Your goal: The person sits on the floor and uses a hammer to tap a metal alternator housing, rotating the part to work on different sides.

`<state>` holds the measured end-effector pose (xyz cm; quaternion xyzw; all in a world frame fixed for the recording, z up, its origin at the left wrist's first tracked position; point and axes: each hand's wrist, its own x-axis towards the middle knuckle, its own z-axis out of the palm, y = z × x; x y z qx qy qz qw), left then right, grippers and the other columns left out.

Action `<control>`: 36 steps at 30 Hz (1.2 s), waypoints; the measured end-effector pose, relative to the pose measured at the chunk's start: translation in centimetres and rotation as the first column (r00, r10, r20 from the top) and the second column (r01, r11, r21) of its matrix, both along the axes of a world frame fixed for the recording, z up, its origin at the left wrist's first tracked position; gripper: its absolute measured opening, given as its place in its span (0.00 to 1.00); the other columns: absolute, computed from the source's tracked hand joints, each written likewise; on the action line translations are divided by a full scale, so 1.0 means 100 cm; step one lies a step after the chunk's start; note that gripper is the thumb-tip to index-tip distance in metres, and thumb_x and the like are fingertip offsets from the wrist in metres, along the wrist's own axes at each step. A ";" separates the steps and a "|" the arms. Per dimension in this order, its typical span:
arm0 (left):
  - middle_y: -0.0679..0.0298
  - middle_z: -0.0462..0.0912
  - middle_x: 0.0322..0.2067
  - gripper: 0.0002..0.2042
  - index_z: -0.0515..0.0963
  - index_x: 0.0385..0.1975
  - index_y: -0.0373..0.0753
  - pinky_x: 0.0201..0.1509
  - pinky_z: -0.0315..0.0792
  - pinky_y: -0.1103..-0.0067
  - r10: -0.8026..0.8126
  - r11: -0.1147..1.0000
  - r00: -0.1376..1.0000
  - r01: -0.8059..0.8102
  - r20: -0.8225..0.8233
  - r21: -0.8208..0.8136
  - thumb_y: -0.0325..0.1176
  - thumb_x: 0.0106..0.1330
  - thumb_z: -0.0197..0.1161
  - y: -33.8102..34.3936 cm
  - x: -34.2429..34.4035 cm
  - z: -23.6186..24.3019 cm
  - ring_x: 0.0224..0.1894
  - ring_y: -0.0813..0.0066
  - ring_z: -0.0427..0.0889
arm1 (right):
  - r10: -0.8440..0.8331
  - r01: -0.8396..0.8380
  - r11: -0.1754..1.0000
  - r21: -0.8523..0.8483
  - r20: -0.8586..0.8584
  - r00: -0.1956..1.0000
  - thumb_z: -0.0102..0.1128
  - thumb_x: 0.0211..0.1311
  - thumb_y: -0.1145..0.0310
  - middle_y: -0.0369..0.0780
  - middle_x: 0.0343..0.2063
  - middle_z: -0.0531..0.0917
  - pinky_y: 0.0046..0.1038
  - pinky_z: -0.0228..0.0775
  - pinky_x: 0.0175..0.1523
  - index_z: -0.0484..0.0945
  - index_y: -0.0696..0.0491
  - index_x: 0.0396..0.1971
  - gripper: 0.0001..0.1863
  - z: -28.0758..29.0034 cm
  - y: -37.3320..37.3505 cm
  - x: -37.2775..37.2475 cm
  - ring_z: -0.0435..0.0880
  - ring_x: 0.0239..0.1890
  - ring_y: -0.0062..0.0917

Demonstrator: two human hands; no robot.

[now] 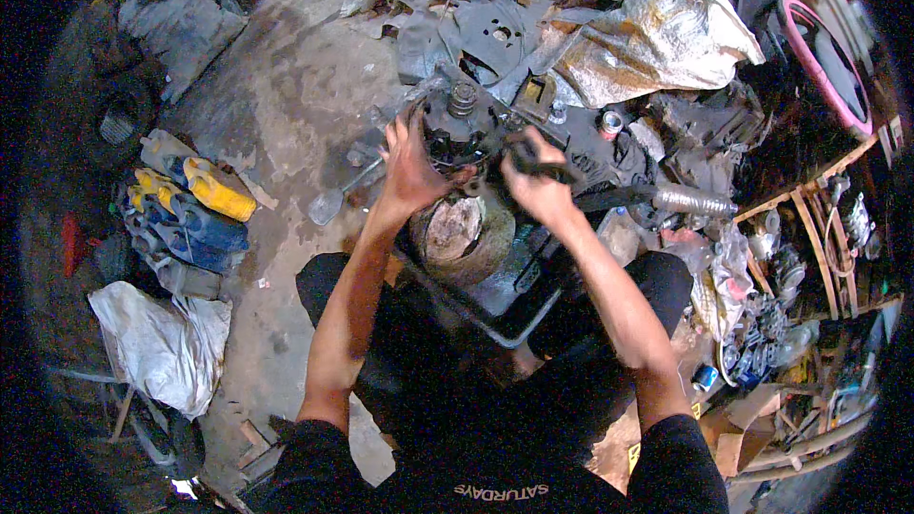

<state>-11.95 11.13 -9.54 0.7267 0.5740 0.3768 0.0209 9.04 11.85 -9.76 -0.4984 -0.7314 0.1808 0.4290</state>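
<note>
A dark, greasy metal assembly (455, 133) with a short cylindrical post sits before me at the centre, above a worn round metal block (452, 233). My left hand (409, 162) wraps round the assembly's left side, thumb low along it. Just right of the assembly, my right hand (538, 176) is closed on a dark tool (554, 169) whose exact kind I cannot make out. The round block rests in a dark tray (538, 309) between my bent legs. A grey long-handled metal tool (328, 202) lies on the floor left of my left hand.
Yellow and blue jerrycans (217, 192) and a white sack (162, 343) lie left on the concrete floor (305, 76). A silvery sheet (647, 38), small cans (611, 122) and black scrap are behind. At right stand a wooden frame (814, 247), cardboard (747, 424) and mixed metal parts.
</note>
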 end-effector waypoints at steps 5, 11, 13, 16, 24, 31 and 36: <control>0.37 0.49 0.63 0.58 0.52 0.64 0.37 0.62 0.50 0.43 0.099 0.981 0.994 -0.106 -0.053 -0.162 0.54 0.32 0.79 -0.002 -0.006 -0.005 0.64 0.31 0.49 | 0.251 -0.256 0.960 0.113 0.058 0.966 0.67 0.44 0.67 0.51 0.37 0.82 0.35 0.75 0.46 0.77 0.58 0.38 0.20 0.003 -0.022 0.001 0.83 0.40 0.41; 0.41 0.55 0.62 0.57 0.54 0.63 0.36 0.62 0.52 0.45 -0.063 0.997 0.995 0.067 0.072 -0.046 0.53 0.31 0.80 0.003 -0.006 0.006 0.64 0.39 0.55 | 0.147 -0.173 0.979 0.110 0.213 0.966 0.67 0.46 0.67 0.51 0.45 0.80 0.30 0.72 0.55 0.73 0.61 0.49 0.28 -0.001 -0.010 0.003 0.81 0.48 0.38; 0.45 0.61 0.60 0.56 0.57 0.61 0.36 0.61 0.55 0.47 -0.170 0.974 0.970 0.192 0.172 -0.117 0.52 0.30 0.81 0.006 -0.022 0.005 0.63 0.45 0.62 | 0.293 -0.304 0.922 0.240 0.081 0.953 0.62 0.47 0.73 0.48 0.26 0.80 0.36 0.73 0.34 0.74 0.58 0.34 0.12 0.019 -0.030 -0.010 0.82 0.30 0.41; 0.50 0.67 0.55 0.54 0.59 0.59 0.34 0.59 0.60 0.51 -0.099 0.988 0.991 0.109 0.091 -0.108 0.50 0.29 0.82 0.002 -0.008 0.022 0.59 0.49 0.68 | 0.054 -0.036 0.984 -0.173 0.100 0.993 0.69 0.45 0.68 0.49 0.46 0.80 0.30 0.72 0.56 0.73 0.60 0.50 0.29 0.015 -0.001 0.001 0.81 0.49 0.34; 0.37 0.61 0.56 0.55 0.56 0.61 0.35 0.58 0.61 0.48 -0.058 0.998 0.997 0.058 0.056 0.001 0.46 0.30 0.81 0.008 -0.001 0.003 0.59 0.37 0.63 | -0.027 0.024 0.998 -0.054 -0.048 0.998 0.66 0.45 0.68 0.52 0.37 0.82 0.33 0.75 0.46 0.77 0.61 0.42 0.22 0.024 -0.015 -0.016 0.83 0.42 0.42; 0.31 0.54 0.60 0.49 0.58 0.60 0.34 0.59 0.51 0.38 0.097 0.995 0.994 -0.096 0.042 -0.032 0.48 0.37 0.76 0.006 0.004 -0.018 0.64 0.34 0.54 | 0.038 -0.047 0.996 -0.082 -0.108 0.993 0.65 0.47 0.67 0.50 0.28 0.82 0.37 0.75 0.37 0.76 0.53 0.38 0.16 0.039 -0.022 -0.021 0.83 0.34 0.45; 0.31 0.52 0.61 0.52 0.56 0.62 0.32 0.59 0.45 0.35 0.156 0.978 0.986 -0.146 0.056 -0.149 0.53 0.37 0.75 0.004 0.016 -0.008 0.65 0.36 0.53 | 0.125 -0.125 0.987 0.098 0.011 0.992 0.59 0.54 0.73 0.47 0.28 0.82 0.33 0.73 0.38 0.73 0.58 0.38 0.11 0.014 -0.032 -0.015 0.82 0.31 0.32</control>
